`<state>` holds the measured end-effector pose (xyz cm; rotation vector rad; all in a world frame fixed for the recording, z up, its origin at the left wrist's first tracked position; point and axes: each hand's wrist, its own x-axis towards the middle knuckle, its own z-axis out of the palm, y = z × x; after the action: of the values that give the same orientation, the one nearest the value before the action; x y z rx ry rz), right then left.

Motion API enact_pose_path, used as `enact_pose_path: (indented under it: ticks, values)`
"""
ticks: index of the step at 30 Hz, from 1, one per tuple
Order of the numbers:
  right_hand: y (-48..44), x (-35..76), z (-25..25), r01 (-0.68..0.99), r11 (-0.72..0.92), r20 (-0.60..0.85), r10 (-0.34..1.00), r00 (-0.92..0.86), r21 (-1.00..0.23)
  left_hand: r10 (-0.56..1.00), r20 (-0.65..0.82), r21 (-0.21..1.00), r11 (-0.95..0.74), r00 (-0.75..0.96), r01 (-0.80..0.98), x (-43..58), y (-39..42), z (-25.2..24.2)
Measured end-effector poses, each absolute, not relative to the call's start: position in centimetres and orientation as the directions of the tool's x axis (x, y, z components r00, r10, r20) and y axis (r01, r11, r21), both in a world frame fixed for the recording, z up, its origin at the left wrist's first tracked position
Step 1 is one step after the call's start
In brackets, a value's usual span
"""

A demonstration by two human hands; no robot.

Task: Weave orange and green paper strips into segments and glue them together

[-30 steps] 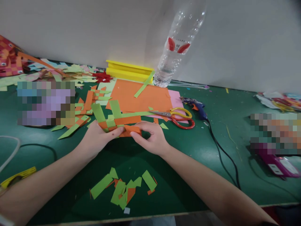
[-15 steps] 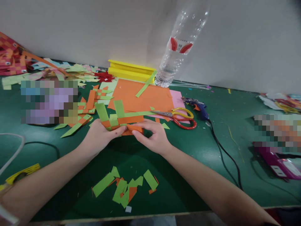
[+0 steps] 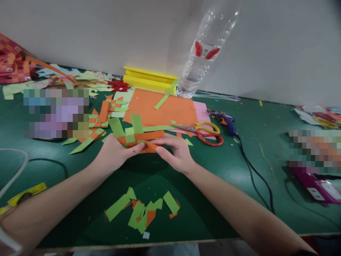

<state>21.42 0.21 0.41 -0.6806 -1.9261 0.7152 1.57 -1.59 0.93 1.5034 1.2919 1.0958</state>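
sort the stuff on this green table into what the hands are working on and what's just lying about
In hand: woven piece of orange and green strips, held by the left hand and pinched by the right hand.

Lying about: scissors, glue gun, plastic bottle, orange sheet, cut scraps near the front edge, yellow holder.

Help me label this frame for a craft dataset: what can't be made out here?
Head view:
- Plastic bottle: top cut off by the upper edge; label print too small.
- Left pixelated patch and right pixelated patch: contents blurred.
- Near edge of the woven paper piece: hidden by the left hand and right hand.
- Purple object: partly under the right patch.
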Motion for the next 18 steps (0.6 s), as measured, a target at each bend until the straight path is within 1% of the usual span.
enact_pose_path:
  ticks: [4,11,14,18]
  values:
    - [0.29,21.62,0.58,0.187,0.692,0.567,0.692,-0.446,-0.698,0.991,0.097,0.955,-0.120,0.098,0.273,1.55,-1.38,0.96]
    - [0.12,21.41,0.43,0.128,0.691,0.567,0.672,-0.477,-0.711,0.987,0.122,0.950,-0.147,0.109,0.274,1.46,-1.17,1.05]
    - [0.08,21.14,0.25,0.139,0.696,0.582,0.679,-0.447,-0.704,0.992,0.096,0.965,-0.114,0.086,0.237,1.51,-1.28,0.96]
    - [0.08,20.91,-0.16,0.204,0.712,0.610,0.689,-0.392,-0.672,0.998,0.042,0.980,-0.048,0.038,0.195,1.68,-1.44,0.78]
